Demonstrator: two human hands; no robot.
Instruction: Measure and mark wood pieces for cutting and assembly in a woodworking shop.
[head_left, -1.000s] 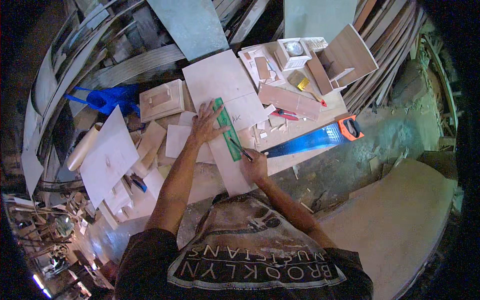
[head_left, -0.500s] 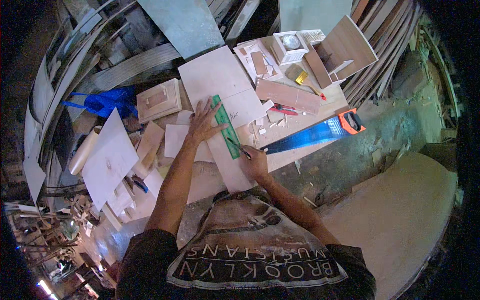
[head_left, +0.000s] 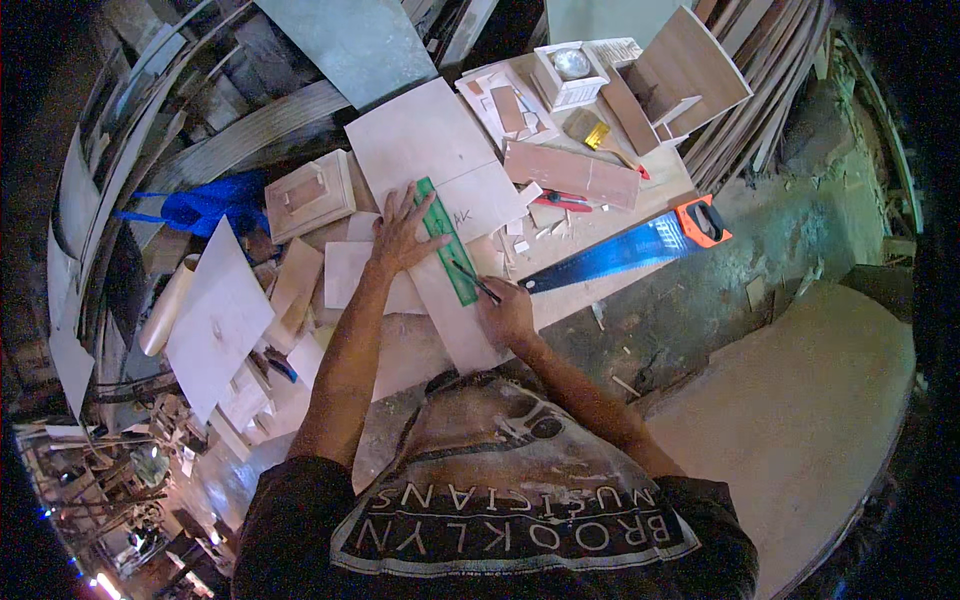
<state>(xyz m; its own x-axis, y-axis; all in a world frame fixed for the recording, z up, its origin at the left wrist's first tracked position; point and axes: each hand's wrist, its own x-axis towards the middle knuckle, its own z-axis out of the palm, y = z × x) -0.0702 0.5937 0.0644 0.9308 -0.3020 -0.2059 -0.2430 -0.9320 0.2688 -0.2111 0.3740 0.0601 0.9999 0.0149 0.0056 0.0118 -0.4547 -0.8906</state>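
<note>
A green translucent ruler (head_left: 447,243) lies slantwise on a pale wooden sheet (head_left: 390,130) that has pencil marks on it. My left hand (head_left: 402,235) rests on the ruler's left side, its fingers spread flat across the sheet and the ruler edge. In my right hand (head_left: 507,308) is a slim dark pen-like tool (head_left: 478,282), its tip over the ruler near the lower end. I cannot make out whether it is a pen or a blade. To the right of this hand lies a handsaw (head_left: 625,254) with a blue blade and an orange-black handle.
Behind are a paintbrush (head_left: 612,147), a red-handled tool (head_left: 563,201), a reddish board (head_left: 570,175) and an open wooden box (head_left: 672,85). A framed wooden panel (head_left: 311,196) and a white sheet (head_left: 217,315) stand to the left. Wood scraps litter the bench.
The whole view has shifted slightly, with the bench sitting a little higher. The pen-like tool is tilted a little differently; the left hand and ruler keep about the same place on the sheet.
</note>
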